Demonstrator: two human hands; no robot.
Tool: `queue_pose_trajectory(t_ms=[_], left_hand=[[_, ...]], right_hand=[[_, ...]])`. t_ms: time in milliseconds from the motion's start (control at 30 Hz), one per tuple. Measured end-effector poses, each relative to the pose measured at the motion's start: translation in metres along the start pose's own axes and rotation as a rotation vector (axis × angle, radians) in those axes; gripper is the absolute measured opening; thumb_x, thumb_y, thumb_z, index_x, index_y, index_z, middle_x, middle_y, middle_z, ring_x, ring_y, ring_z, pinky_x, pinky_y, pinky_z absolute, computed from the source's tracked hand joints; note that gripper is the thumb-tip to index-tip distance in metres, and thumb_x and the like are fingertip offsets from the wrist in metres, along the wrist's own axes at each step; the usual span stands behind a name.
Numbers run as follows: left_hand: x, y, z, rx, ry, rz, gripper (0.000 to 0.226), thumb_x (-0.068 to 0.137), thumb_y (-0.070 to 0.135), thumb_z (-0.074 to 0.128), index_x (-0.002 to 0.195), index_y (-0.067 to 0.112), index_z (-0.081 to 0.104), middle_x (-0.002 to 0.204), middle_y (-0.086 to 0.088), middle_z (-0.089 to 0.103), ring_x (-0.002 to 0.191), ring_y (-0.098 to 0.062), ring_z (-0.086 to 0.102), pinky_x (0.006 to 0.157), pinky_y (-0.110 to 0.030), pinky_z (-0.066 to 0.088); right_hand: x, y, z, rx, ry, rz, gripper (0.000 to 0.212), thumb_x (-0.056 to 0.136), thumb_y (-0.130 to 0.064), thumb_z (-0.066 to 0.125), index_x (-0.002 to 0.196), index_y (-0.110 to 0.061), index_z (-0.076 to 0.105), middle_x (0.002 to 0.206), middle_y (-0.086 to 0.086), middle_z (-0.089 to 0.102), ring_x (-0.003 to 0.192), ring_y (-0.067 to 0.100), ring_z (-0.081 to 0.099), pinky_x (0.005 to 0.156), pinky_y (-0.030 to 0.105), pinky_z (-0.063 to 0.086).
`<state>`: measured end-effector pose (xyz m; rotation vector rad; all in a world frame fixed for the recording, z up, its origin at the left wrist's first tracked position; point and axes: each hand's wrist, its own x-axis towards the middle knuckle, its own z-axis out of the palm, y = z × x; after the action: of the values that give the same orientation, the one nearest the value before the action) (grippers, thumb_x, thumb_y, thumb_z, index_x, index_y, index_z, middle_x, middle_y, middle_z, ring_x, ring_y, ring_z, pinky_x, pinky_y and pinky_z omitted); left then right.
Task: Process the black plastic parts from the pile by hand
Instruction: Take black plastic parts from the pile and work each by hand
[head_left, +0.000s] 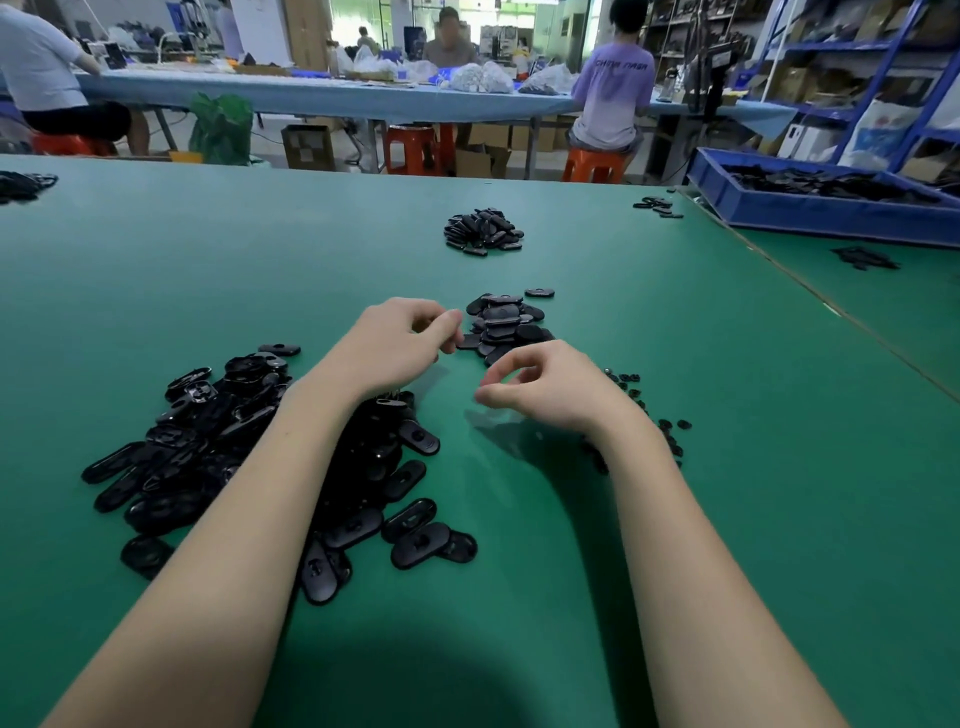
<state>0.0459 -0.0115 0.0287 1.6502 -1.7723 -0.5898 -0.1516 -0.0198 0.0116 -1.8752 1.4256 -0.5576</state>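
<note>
While both forearms reach out over the green table (156, 291), the left hand (400, 340) hangs above the near edge of a small stack of black plastic parts (506, 325), its fingers curled in with thumb and fingertips drawn together; whether a part is pinched between them cannot be told, though the fingertips sit just beside a flat part at the left edge of that stack. The right hand (545, 387) hovers a little nearer and to the right, its fingers loosely curled with thumb and forefinger forming an open ring, and nothing can be seen held in it. The big pile of black oval parts (218, 447) sprawls on the near left of the table, partly under the left forearm, with several loose pieces spilling toward the middle. To the right of the right wrist lies a scatter of tiny black bits (670, 434). Farther out, near the table's middle, rests another heap of black parts (483, 231), and a few more lie at the far right edge. A blue bin (831, 210) holding dark parts stands at the far right. Beyond the table, people sit on orange stools (595, 165) at a long blue-covered bench (311, 96).
</note>
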Motion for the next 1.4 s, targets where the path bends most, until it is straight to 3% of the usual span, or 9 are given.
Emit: queue_pose_trajectory(t_ms=[267, 500, 733, 833, 933, 1067, 1200, 1300, 1400], left_hand=[[-0.007, 0.0, 0.0, -0.039, -0.031, 0.02, 0.031, 0.103, 0.039, 0.049, 0.089, 0.023, 0.072, 0.091, 0.008, 0.075, 0.085, -0.009, 0.071, 0.083, -0.021, 0.049], [-0.006, 0.0, 0.003, -0.053, -0.065, 0.019, 0.029, 0.102, 0.04, 0.051, 0.089, 0.025, 0.072, 0.088, 0.012, 0.075, 0.082, -0.006, 0.071, 0.085, -0.025, 0.051], [-0.009, 0.009, 0.019, -0.001, -0.23, 0.051, 0.017, 0.097, 0.04, 0.059, 0.113, 0.04, 0.064, 0.103, 0.008, 0.072, 0.097, -0.014, 0.069, 0.096, -0.037, 0.053], [-0.013, 0.014, 0.027, -0.073, -0.303, 0.095, 0.025, 0.093, 0.032, 0.068, 0.116, 0.042, 0.065, 0.093, 0.009, 0.072, 0.077, -0.003, 0.066, 0.077, -0.028, 0.053], [-0.015, 0.017, 0.033, -0.097, -0.26, 0.143, 0.031, 0.092, 0.018, 0.067, 0.117, 0.038, 0.066, 0.082, 0.008, 0.075, 0.06, 0.006, 0.057, 0.061, -0.01, 0.04], [-0.016, 0.016, 0.034, -0.123, -0.243, 0.119, 0.031, 0.094, 0.015, 0.064, 0.114, 0.038, 0.068, 0.084, 0.008, 0.076, 0.075, -0.004, 0.066, 0.07, -0.012, 0.044], [-0.016, 0.014, 0.035, -0.126, -0.236, 0.093, 0.03, 0.095, 0.015, 0.064, 0.114, 0.037, 0.069, 0.088, 0.005, 0.076, 0.074, -0.002, 0.067, 0.068, -0.009, 0.041], [-0.017, 0.014, 0.035, -0.132, -0.246, 0.086, 0.03, 0.095, 0.015, 0.063, 0.114, 0.037, 0.069, 0.095, 0.0, 0.076, 0.081, -0.004, 0.07, 0.074, -0.012, 0.043], [-0.017, 0.015, 0.036, -0.135, -0.25, 0.086, 0.029, 0.095, 0.016, 0.063, 0.114, 0.037, 0.069, 0.097, -0.001, 0.076, 0.082, -0.006, 0.071, 0.077, -0.017, 0.045]], right_hand=[[0.003, -0.022, 0.035, -0.187, -0.169, -0.087, 0.026, 0.068, -0.048, 0.089, 0.082, -0.03, 0.075, 0.075, -0.012, 0.066, 0.069, 0.004, 0.059, 0.071, 0.026, 0.05], [0.003, -0.011, 0.016, -0.121, -0.153, -0.08, 0.012, 0.075, -0.028, 0.086, 0.078, -0.028, 0.074, 0.066, -0.018, 0.067, 0.054, -0.006, 0.054, 0.054, 0.011, 0.04], [-0.004, 0.012, -0.022, 0.033, -0.036, -0.021, 0.008, 0.083, -0.027, 0.082, 0.083, -0.028, 0.074, 0.07, -0.014, 0.07, 0.062, 0.005, 0.057, 0.07, 0.026, 0.046], [-0.007, 0.016, -0.031, 0.077, 0.021, -0.018, 0.007, 0.084, -0.023, 0.081, 0.086, -0.026, 0.074, 0.076, -0.006, 0.072, 0.058, 0.006, 0.055, 0.066, 0.022, 0.046], [-0.01, 0.018, -0.035, 0.099, 0.077, 0.019, 0.01, 0.083, -0.03, 0.081, 0.09, -0.026, 0.074, 0.076, -0.006, 0.073, 0.055, 0.005, 0.054, 0.056, 0.017, 0.043], [-0.009, 0.028, -0.039, -0.03, 0.259, 0.136, 0.007, 0.086, -0.034, 0.07, 0.092, -0.034, 0.072, 0.09, -0.011, 0.075, 0.082, 0.01, 0.066, 0.075, 0.029, 0.051], [-0.011, 0.04, -0.037, -0.257, 0.348, 0.303, 0.025, 0.088, -0.032, 0.065, 0.111, -0.039, 0.073, 0.115, -0.007, 0.073, 0.114, 0.022, 0.062, 0.094, 0.034, 0.051], [-0.01, 0.043, -0.033, -0.282, 0.36, 0.362, 0.031, 0.088, -0.029, 0.066, 0.117, -0.04, 0.073, 0.122, -0.003, 0.071, 0.116, 0.025, 0.062, 0.087, 0.029, 0.048], [-0.009, 0.043, -0.033, -0.271, 0.412, 0.396, 0.023, 0.086, -0.029, 0.07, 0.106, -0.039, 0.077, 0.115, -0.007, 0.073, 0.111, 0.023, 0.064, 0.079, 0.027, 0.044]])
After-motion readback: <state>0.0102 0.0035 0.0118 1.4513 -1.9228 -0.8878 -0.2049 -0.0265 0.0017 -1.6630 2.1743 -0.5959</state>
